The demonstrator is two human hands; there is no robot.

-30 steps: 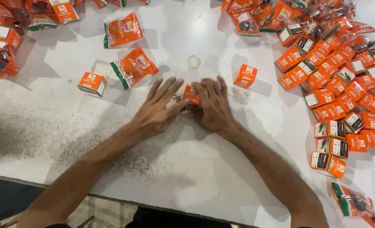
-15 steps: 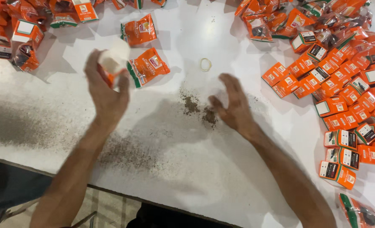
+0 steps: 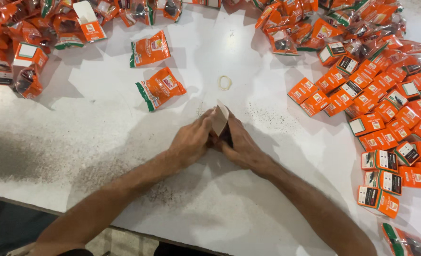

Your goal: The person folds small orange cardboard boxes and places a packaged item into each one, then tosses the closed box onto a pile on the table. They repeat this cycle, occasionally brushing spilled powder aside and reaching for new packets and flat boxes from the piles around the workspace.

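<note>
Seen from above, the left hand (image 3: 191, 142) and right hand (image 3: 241, 144) meet fingertip to fingertip at the middle of the white table (image 3: 101, 142), both closed round a small open carton (image 3: 220, 119); its pale flap stands upright between them, equally near each.

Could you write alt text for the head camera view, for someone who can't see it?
Left hand and right hand meet around a small open box on a white table. Orange pouches lie left, small orange boxes right, a rubber band beyond.
</note>
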